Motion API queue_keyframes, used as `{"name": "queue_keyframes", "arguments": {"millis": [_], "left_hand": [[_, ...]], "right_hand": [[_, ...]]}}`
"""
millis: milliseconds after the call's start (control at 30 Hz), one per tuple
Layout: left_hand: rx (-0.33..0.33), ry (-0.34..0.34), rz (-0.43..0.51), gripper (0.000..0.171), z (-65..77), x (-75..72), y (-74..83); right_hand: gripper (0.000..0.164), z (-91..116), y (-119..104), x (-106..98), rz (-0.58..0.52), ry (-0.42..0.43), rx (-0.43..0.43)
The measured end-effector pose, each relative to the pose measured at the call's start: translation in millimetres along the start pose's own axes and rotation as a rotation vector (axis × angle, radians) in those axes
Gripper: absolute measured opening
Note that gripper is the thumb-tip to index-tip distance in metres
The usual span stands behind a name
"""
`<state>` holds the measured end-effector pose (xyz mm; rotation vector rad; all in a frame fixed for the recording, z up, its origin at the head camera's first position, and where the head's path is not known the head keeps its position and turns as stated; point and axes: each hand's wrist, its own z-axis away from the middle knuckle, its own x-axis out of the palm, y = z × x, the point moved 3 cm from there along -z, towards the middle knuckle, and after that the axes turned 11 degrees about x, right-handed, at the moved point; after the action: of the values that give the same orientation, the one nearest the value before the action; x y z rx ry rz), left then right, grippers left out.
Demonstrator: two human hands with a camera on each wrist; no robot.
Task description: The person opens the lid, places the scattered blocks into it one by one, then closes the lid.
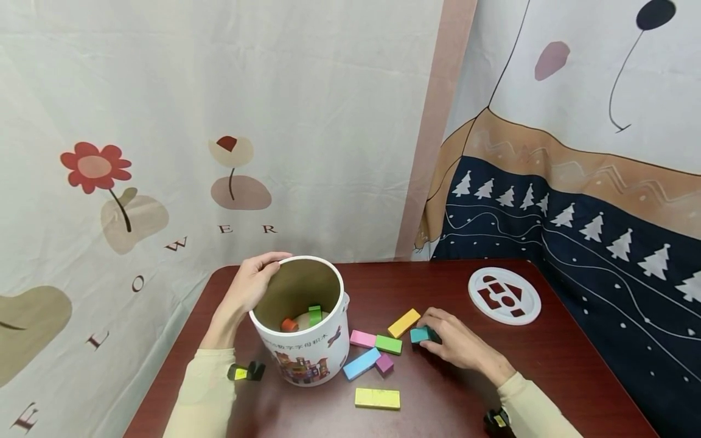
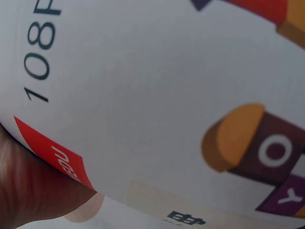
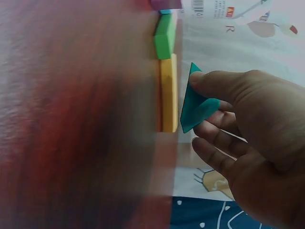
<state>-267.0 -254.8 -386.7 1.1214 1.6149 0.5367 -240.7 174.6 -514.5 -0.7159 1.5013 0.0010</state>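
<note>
On the left of the table, my left hand [image 1: 251,285] grips the rim of a white bucket [image 1: 323,340], which tilts slightly. Inside the bucket lie an orange block [image 1: 289,325] and a green block [image 1: 314,315]. The left wrist view is filled by the bucket's printed wall [image 2: 143,95], with part of the left hand [image 2: 38,181] against it. My right hand [image 1: 460,342] pinches a teal block [image 1: 419,335] with a curved hollow. In the right wrist view the thumb presses one side of the teal block [image 3: 193,102], apart from the yellow-orange block [image 3: 169,95].
Between bucket and right hand lie yellow-orange [image 1: 404,323], pink [image 1: 362,339], green [image 1: 389,345], blue [image 1: 361,364] and purple [image 1: 385,364] blocks. A yellow block [image 1: 378,399] is nearer the front. The white lid [image 1: 476,307] with shaped holes rests at the back right. Printed cloth hangs behind.
</note>
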Motion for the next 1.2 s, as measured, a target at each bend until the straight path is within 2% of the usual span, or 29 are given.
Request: {"name": "queue_keyframes", "arguments": {"millis": [333,700,967,1200], "left_hand": [[0.004,0.000,0.007,0.033,0.2,0.4,-0.3],[0.005,-0.005,0.008,0.033,0.4,0.4,-0.7],[0.004,-0.003,-0.001,0.034,-0.4,-0.2,-2.3],[0.002,-0.006,0.006,0.034,-0.4,-0.3,-4.1]], "right_hand": [[0.032,-10,-16,-18,-0.035,0.039,-0.017],[0.033,-26,-44,-36,-0.125,0.081,-0.129],[0.034,-40,-67,-49,-0.118,0.138,-0.226],[0.033,-52,-89,-61,-0.111,0.173,-0.275]]}}
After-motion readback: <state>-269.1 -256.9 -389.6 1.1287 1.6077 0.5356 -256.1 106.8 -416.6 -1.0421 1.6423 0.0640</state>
